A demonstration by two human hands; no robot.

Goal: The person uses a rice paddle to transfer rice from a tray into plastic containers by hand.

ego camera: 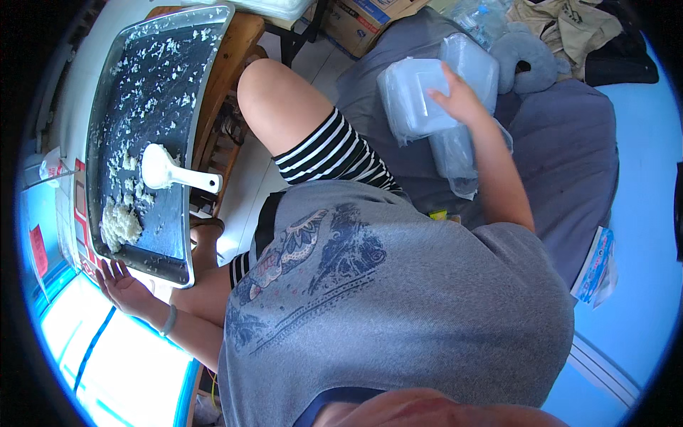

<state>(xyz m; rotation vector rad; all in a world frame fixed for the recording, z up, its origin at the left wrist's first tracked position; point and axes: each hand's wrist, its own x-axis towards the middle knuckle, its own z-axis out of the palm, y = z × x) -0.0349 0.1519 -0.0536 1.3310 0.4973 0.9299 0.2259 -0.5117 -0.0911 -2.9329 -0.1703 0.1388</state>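
Note:
My left hand (125,288), a bracelet on its wrist, is held palm up with fingers apart at the near corner of a metal tray (171,213). Nothing lies in it. Loose grains of cooked rice are scattered over the tray, and a clump of rice (121,225) sits near my left hand. A white rice paddle (171,169) lies across the tray, its handle over the rim. To the right, my right hand (460,99) is spread over clear plastic containers (411,99) wrapped in thin film; whether it touches them cannot be told.
The wrapped containers rest on a grey-covered bed (560,144). Farther back are a grey neck pillow (525,57), a plastic bottle (475,26) and crumpled clothing (571,26). A cardboard box (355,24) stands beyond my knee. The tray sits on a wooden table (235,48); a printed packet (595,264) lies by the bed's edge.

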